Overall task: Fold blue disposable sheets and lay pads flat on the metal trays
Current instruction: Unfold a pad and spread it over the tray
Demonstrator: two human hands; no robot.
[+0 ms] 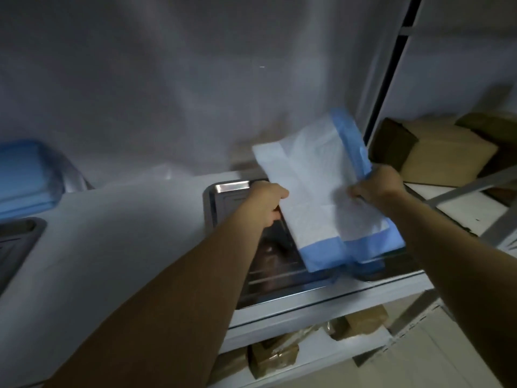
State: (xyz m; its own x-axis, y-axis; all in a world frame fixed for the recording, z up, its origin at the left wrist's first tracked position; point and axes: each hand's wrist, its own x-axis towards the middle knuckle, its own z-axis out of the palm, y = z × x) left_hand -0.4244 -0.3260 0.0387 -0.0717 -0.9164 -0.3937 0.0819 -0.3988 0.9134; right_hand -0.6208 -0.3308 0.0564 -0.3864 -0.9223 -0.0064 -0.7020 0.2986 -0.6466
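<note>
A folded pad (319, 189), white with blue borders, is held tilted above a shiny metal tray (223, 197) on the white shelf top. My left hand (268, 203) grips the pad's left edge. On the right edge, my right hand (375, 186) pinches it. The pad's lower blue end hangs over the tray's right part and hides it. A stack of blue sheets (25, 175) in clear wrap lies far left. A second metal tray (19, 239) shows at the left edge.
The white shelf top (126, 233) runs left of the tray, against a grey wall. Cardboard boxes (442, 152) sit on a shelf to the right. Brown packages (274, 357) lie on lower shelves beneath the tray.
</note>
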